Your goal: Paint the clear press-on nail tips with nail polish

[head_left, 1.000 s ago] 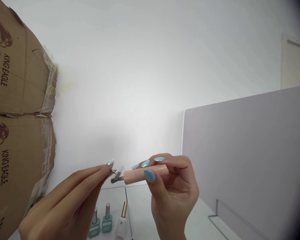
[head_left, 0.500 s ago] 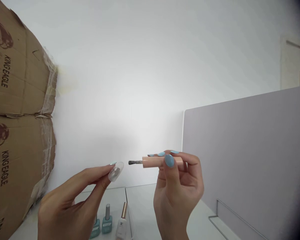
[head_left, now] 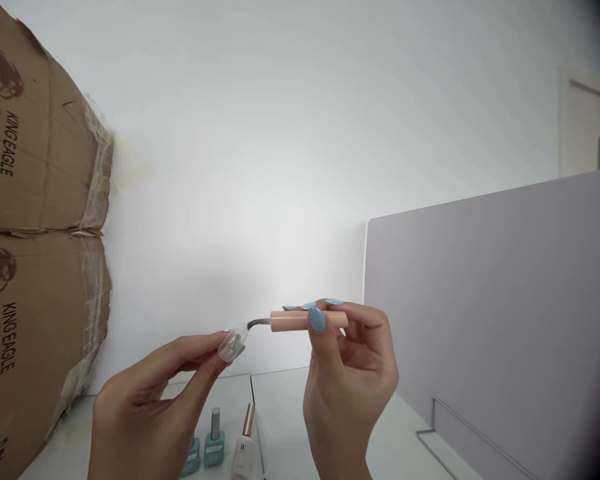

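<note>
Between thumb and forefinger, my left hand (head_left: 153, 393) pinches a clear false nail (head_left: 233, 343) with a greyish patch on it. My right hand (head_left: 347, 367) grips the peach-coloured cap of a nail polish brush (head_left: 287, 321), held level with its bristles pointing left. The dark bristle tip bends against the upper right edge of the false nail. Below the hands stand two teal nail polish bottles (head_left: 214, 447), one partly hidden behind my left hand, and a white nail polish bottle (head_left: 244, 450) with a gold cap.
Large cardboard boxes (head_left: 45, 300) are stacked along the left. A white wall (head_left: 240, 167) rises behind the white table (head_left: 280, 393). At the right stand a grey panel (head_left: 490, 293) and a bent metal wire frame (head_left: 480, 440).
My right hand has moved left with the brush, and its tip now touches the false nail and bends. My left hand has shifted slightly.
</note>
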{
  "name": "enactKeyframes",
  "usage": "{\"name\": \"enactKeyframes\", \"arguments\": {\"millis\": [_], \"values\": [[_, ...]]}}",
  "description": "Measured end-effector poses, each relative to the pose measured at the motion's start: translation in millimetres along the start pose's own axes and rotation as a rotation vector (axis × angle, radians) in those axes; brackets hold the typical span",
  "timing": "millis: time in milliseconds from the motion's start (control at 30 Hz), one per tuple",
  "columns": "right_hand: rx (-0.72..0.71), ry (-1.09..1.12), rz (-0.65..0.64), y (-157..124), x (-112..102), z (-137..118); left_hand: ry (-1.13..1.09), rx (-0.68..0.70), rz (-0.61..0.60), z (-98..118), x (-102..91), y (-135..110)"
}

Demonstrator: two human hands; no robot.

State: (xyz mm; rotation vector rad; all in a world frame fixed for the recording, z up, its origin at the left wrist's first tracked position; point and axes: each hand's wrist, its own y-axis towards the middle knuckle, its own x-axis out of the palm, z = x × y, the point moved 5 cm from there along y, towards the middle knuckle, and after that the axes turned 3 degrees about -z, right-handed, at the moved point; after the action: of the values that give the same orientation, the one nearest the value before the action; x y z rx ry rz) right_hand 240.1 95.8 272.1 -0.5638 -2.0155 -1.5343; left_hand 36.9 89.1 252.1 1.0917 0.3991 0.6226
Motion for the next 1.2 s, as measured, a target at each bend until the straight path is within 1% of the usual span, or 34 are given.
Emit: {"name": "enactKeyframes", "arguments": {"millis": [67, 133, 233, 300, 333, 400, 433, 533, 600, 700, 767, 833, 933, 1000, 1067, 1200], "values": [[-0.003, -0.003, 0.036, -0.2, -3.0, 1.3, -0.023, -0.019, -0.009, 0.1, 1.0, 1.2], [-0.028, 0.034, 0.02, -0.6, -2.8, 1.1, -0.043, 0.005, -0.029, 1.0, 2.9, 4.0], [-0.076, 0.118, -0.089, -2.0, 3.3, -1.8, -0.05, 0.059, -0.072, 2.8, 6.5, 8.8], [-0.091, 0.127, -0.155, -3.2, 7.9, -3.9, -0.052, 0.088, -0.087, 4.2, 7.8, 10.5], [-0.091, 0.117, -0.167, -3.5, 9.2, -4.6, -0.049, 0.093, -0.09, 4.8, 8.0, 10.8], [-0.084, 0.084, -0.15, -3.4, 9.6, -4.9, -0.038, 0.09, -0.086, 5.8, 7.5, 10.4], [-0.082, 0.069, -0.121, -3.0, 8.7, -4.9, -0.041, 0.079, -0.072, 5.8, 6.4, 9.9], [-0.078, 0.022, -0.023, -1.4, 4.3, -4.0, -0.067, 0.06, -0.078, 6.2, 5.2, 7.7], [-0.072, -0.001, 0.029, -0.4, 1.1, -2.6, -0.067, 0.022, -0.063, 3.9, 3.6, 6.5], [-0.065, -0.014, 0.064, 0.5, -2.8, -0.5, -0.061, -0.004, -0.037, 0.0, 2.7, 6.5], [-0.075, 0.007, 0.04, 0.4, -3.3, 0.0, -0.07, 0.017, -0.034, -1.2, 4.4, 7.2], [-0.108, 0.043, -0.026, -0.5, -1.6, -0.9, -0.079, 0.026, -0.036, -1.8, 7.4, 7.3], [-0.165, 0.063, -0.14, -3.3, 3.0, -3.8, -0.078, -0.029, -0.032, -2.6, 11.3, 4.8], [-0.174, 0.057, -0.171, -4.6, 4.8, -4.9, -0.085, -0.07, -0.029, -1.8, 12.5, 1.9], [-0.157, 0.049, -0.159, -4.6, 5.2, -4.9, -0.102, -0.082, -0.031, 0.4, 12.5, -0.4], [-0.124, 0.019, -0.07, -2.0, 2.7, -3.9, -0.119, -0.064, -0.035, 3.7, 8.7, -2.1]]}}
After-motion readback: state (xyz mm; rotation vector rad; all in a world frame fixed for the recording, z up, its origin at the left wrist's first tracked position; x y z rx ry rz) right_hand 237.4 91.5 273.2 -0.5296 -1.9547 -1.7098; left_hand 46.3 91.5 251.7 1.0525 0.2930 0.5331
